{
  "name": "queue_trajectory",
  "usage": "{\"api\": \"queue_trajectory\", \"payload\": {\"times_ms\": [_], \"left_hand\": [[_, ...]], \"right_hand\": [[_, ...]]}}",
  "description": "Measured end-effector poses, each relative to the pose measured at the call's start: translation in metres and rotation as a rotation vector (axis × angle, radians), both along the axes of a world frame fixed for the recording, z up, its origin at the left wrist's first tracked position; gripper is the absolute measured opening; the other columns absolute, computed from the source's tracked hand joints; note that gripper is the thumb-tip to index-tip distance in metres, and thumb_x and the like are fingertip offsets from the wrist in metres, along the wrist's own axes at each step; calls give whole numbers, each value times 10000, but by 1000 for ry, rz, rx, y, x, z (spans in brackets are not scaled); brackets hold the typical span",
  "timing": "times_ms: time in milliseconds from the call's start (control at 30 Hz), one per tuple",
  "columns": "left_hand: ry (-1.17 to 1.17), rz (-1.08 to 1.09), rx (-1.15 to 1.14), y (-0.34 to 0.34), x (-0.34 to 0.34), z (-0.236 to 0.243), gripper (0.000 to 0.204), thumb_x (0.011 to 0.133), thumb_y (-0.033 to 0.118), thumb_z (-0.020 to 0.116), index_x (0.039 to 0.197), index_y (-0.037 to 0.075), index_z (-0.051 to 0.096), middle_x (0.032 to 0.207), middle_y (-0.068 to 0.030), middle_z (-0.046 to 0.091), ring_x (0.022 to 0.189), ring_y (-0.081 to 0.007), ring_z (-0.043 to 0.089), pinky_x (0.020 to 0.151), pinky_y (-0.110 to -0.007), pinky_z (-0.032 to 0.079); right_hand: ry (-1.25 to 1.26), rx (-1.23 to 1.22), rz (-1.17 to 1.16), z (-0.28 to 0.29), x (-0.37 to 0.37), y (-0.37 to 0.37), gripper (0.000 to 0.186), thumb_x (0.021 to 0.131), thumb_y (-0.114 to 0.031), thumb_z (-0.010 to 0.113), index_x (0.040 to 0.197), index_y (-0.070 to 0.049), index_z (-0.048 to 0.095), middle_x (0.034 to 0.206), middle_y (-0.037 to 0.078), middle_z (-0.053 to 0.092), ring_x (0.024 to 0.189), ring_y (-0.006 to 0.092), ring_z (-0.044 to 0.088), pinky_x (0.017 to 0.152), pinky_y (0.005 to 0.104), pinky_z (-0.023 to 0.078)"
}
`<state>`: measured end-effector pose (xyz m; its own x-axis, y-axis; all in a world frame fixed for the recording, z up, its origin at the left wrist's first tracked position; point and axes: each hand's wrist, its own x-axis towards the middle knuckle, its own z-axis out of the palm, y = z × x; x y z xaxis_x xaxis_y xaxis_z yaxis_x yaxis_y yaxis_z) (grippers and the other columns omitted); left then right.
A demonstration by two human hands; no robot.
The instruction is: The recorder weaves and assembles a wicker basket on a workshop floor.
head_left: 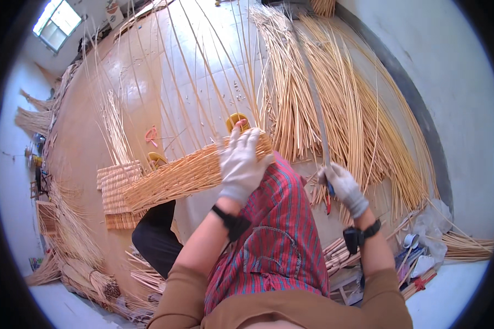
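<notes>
Two gloved hands: L hand (240, 167) flat on R end of woven panel (175, 178), thumb out, prob. steadying it across knees (285, 183); its stakes (208, 68) aim outward, prob. for room. R hand (343, 186) curled on blue/red tool (330, 190), exact pinch can't tell. Loose canes (296, 98) lie R, prob. for reach.

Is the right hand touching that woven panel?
Apart. The head view shows the right hand off to the right of the woven panel, with striped cloth visible between them.
</notes>
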<state>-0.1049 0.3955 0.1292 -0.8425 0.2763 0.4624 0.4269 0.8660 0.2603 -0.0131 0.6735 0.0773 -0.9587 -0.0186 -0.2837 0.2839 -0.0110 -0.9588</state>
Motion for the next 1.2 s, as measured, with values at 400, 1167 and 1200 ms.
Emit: {"api": "queue_trajectory", "payload": {"times_ms": [400, 1167, 1200], "left_hand": [[-28, 130, 495, -85, 55, 121, 269, 802, 163, 768, 991, 52, 613, 848, -118, 629, 862, -262, 627, 852, -379, 464], [-190, 106, 1232, -238, 142, -9, 237, 875, 107, 771, 1058, 39, 637, 988, -12, 640, 943, -109, 585, 878, -275, 493], [-238, 102, 1141, -240, 147, -7, 282, 867, 109, 779, 1098, 37, 634, 1026, -20, 648, 981, -121, 592, 905, -284, 493]], "right_hand": [[-64, -108, -259, 6, 104, 7, 370, 1040, -382, 558, 957, -52, 704, 793, 23, 683, 738, 107, 629, 687, 253, 515], [198, -58, 39, 28, 58, -167, 372, 1066, -384, 511, 979, -90, 722, 896, -47, 662, 651, 7, 492, 594, 172, 423], [128, -58, 11, 36, 66, -168, 379, 1068, -379, 508, 979, -79, 721, 932, -32, 678, 754, 30, 532, 722, 194, 450]]}}
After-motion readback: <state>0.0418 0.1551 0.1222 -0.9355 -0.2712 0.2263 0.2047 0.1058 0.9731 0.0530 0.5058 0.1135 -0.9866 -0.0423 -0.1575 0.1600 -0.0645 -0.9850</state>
